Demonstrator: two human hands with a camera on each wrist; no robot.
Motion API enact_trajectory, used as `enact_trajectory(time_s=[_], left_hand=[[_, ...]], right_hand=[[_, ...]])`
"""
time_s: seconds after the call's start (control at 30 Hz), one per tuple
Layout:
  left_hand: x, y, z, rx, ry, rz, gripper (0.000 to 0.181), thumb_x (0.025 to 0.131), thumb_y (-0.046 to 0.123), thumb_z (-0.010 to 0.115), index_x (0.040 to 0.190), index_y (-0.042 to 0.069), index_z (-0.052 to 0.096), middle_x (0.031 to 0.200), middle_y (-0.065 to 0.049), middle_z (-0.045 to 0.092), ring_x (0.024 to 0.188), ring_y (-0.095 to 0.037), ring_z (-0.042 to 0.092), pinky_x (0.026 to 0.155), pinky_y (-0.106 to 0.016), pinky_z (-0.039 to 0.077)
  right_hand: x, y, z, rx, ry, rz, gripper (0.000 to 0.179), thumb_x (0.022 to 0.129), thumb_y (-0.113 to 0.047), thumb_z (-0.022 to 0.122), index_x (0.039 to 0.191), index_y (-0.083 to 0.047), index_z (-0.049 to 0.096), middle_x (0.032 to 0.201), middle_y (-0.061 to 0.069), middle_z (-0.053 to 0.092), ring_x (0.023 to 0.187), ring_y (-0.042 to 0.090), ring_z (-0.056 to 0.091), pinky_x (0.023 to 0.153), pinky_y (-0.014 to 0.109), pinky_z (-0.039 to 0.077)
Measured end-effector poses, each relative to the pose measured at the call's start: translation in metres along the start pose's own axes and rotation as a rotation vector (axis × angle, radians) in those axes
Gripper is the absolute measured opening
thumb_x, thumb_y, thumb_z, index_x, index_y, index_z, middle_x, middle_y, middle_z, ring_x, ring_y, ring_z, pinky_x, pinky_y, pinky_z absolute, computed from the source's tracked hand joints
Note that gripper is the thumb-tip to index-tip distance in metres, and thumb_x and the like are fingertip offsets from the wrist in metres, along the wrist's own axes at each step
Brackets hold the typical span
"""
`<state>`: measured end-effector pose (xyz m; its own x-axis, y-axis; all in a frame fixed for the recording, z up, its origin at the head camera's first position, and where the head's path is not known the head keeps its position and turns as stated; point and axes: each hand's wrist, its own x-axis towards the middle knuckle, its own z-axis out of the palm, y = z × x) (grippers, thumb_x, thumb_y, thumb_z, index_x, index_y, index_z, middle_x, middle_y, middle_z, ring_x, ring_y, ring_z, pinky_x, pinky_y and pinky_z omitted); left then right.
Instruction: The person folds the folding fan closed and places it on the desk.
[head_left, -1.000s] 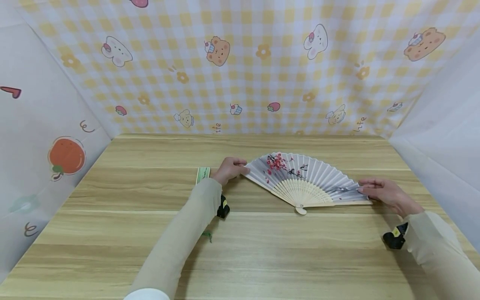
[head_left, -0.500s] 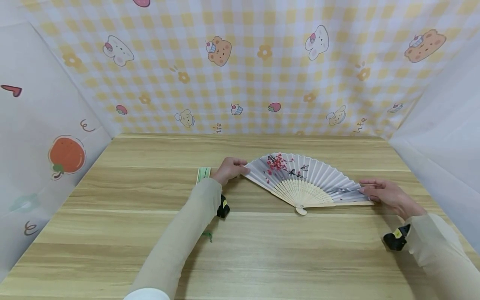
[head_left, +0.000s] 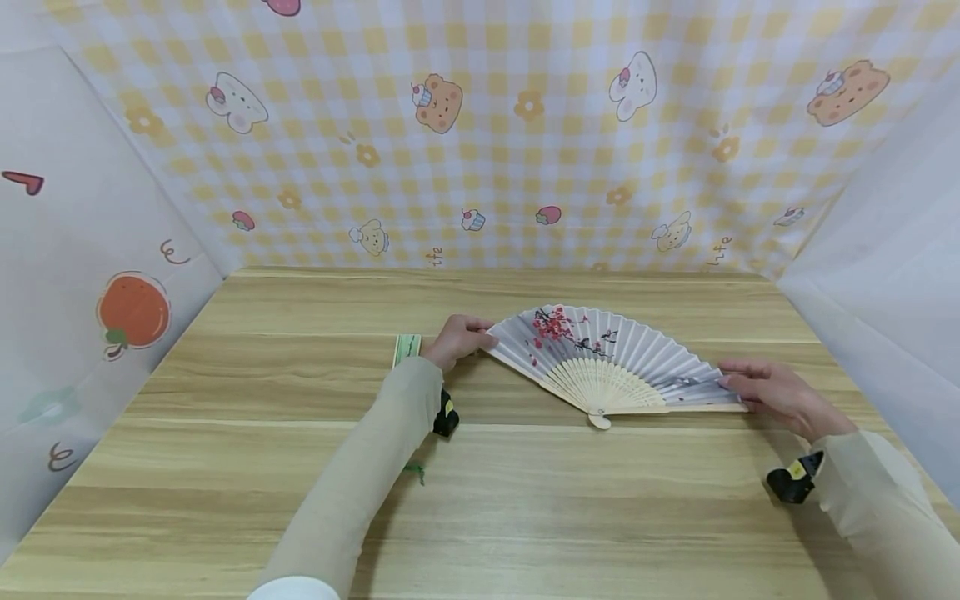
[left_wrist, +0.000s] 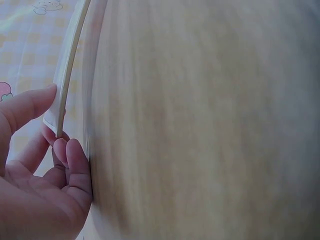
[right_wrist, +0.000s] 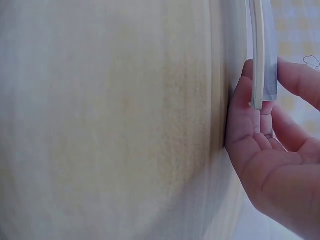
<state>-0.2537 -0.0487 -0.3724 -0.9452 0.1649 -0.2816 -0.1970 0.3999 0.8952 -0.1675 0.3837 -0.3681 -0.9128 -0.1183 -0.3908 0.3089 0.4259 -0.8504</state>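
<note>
A folding fan (head_left: 607, 358) is spread wide in the head view, its grey pleated leaf painted with red blossoms and its pale ribs meeting at a pivot toward the near side. At its left end my left hand (head_left: 457, 340) pinches the outer rib; the left wrist view shows the thumb on one face of the fan (left_wrist: 64, 95) and curled fingers (left_wrist: 77, 160) beneath. My right hand (head_left: 783, 396) grips the opposite end. In the right wrist view its thumb lies against the leaf, with fingers (right_wrist: 242, 100) behind the rib.
A flat green-and-white strip (head_left: 407, 348) lies on the wooden table (head_left: 600, 508), partly hidden by the left forearm. A green tassel (head_left: 415, 472) shows beside that sleeve. Behind the table hangs a yellow checked cloth (head_left: 487, 150), with pale cloth at both sides.
Very little differs. My right hand has shifted a touch to the right, still holding the fan's end, while the left hand and the spread fan stay almost where they were.
</note>
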Motion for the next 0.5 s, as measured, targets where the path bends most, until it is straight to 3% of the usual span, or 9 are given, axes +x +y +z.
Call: enact_trajectory(time_s=[0.1,0.17,0.3,0.5], left_hand=[[-0.0005,0.0002,0.0002,0.002,0.000,0.001,0.032,0.079,0.008,0.065,0.110,0.003,0.061,0.097,-0.007,0.059,0.076,-0.012,0.047,0.059,-0.018,0.040],[-0.0008,0.0002,0.0004,0.001,0.000,0.003,0.031,0.079,0.008,0.065,0.109,0.003,0.061,0.098,-0.007,0.059,0.077,-0.013,0.047,0.060,-0.018,0.040],[-0.0012,0.0006,0.0004,-0.017,-0.002,-0.007,0.030,0.079,0.007,0.064,0.108,0.002,0.061,0.096,-0.007,0.059,0.076,-0.012,0.048,0.060,-0.018,0.041],[-0.0013,0.0010,0.0007,-0.038,-0.009,-0.014,0.029,0.079,0.006,0.064,0.107,0.002,0.060,0.093,-0.006,0.059,0.073,-0.012,0.048,0.059,-0.019,0.041]], right_hand=[[-0.0017,0.0007,-0.0005,0.027,-0.015,-0.006,0.058,0.087,-0.024,0.057,0.130,0.008,0.035,0.093,-0.028,0.048,0.084,-0.010,0.046,0.070,0.017,0.048],[-0.0027,0.0014,-0.0008,0.057,-0.023,-0.002,0.045,0.087,-0.023,0.058,0.125,-0.002,0.046,0.093,-0.027,0.050,0.084,-0.010,0.047,0.070,0.017,0.048],[-0.0040,0.0020,-0.0009,0.103,-0.025,0.012,0.016,0.087,-0.021,0.058,0.102,-0.022,0.060,0.091,-0.025,0.053,0.080,-0.005,0.049,0.065,0.017,0.048],[-0.0050,0.0017,-0.0004,0.093,-0.020,0.027,0.019,0.087,-0.021,0.058,0.106,-0.019,0.060,0.092,-0.023,0.054,0.077,0.000,0.048,0.061,0.018,0.047]])
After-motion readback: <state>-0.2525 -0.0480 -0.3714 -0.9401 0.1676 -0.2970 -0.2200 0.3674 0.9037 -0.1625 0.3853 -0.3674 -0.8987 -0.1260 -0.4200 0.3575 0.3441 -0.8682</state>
